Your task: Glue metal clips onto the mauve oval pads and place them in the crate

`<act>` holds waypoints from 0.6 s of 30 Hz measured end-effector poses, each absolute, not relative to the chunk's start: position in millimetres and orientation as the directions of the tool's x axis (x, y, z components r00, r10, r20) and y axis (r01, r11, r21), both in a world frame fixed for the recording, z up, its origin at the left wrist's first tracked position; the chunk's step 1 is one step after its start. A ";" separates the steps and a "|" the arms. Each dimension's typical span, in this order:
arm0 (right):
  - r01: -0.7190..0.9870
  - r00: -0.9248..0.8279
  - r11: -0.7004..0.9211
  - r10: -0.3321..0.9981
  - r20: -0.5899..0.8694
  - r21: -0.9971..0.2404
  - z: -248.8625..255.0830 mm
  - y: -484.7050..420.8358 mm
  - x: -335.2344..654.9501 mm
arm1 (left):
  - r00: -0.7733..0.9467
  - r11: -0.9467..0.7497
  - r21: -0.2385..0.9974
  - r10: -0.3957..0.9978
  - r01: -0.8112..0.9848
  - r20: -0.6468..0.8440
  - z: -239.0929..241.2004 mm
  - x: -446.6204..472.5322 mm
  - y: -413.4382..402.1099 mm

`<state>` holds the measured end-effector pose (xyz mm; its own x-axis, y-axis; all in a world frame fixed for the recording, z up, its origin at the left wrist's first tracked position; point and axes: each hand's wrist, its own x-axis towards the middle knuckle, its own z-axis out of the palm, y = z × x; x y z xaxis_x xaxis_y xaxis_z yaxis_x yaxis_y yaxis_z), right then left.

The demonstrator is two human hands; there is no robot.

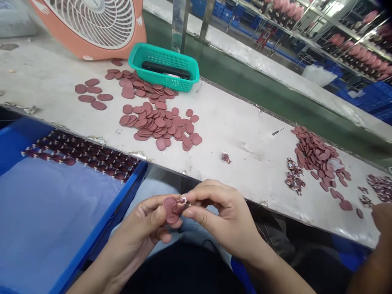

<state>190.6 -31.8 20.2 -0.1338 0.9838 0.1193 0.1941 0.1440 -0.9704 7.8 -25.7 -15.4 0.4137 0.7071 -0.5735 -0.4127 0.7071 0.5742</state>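
Observation:
Between thumb and fingers, my left hand (147, 224) grips a dark-red oval disc (170, 211) above my lap. My right hand (222, 212) pinches a small dark-red and white piece (181, 205) against the disc's right side. The two parts touch; whether they are joined I cannot tell. Beyond my hands, a pile of similar dark-red discs (159, 124) covers part of the worktable (232, 118). One small patterned cluster (226, 158) lies alone on the tabletop, nearer my right hand.
At my left stands a blue bin (92, 249) with rows of dark-red pieces (82, 153) in it. A green basket (165, 65) and an orange fan (92, 24) stand behind the discs. More discs (318, 153) lie at right, near another person's hand (381, 218).

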 end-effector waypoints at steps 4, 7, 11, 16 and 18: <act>0.255 -0.182 0.162 0.976 0.117 -0.953 20.5 -28.9 191.6 | 0.430 0.706 0.571 0.708 -0.419 -0.560 -16.5 5.9 -26.4; 0.282 -0.225 0.223 0.961 0.162 -0.933 22.5 -27.8 192.7 | 0.421 0.713 0.566 0.702 -0.415 -0.575 -14.8 6.2 -26.8; 0.318 -0.269 0.306 0.937 0.224 -0.897 25.7 -26.4 193.2 | 0.455 0.726 0.548 0.688 -0.416 -0.566 -16.6 6.3 -25.6; 0.325 -0.313 0.314 0.926 0.212 -0.892 27.6 -24.2 194.9 | 0.483 0.736 0.527 0.677 -0.425 -0.556 -19.7 5.2 -26.4; 0.319 -0.320 0.319 0.923 0.215 -0.893 27.4 -23.8 195.9 | 0.488 0.736 0.523 0.677 -0.430 -0.550 -19.3 4.6 -27.3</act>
<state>195.9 -23.8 27.4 -0.3204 0.9226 0.2147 0.3192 0.3185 -0.8926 4.6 -27.3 -19.3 0.4884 0.6771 -0.5505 -0.4299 0.7357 0.5235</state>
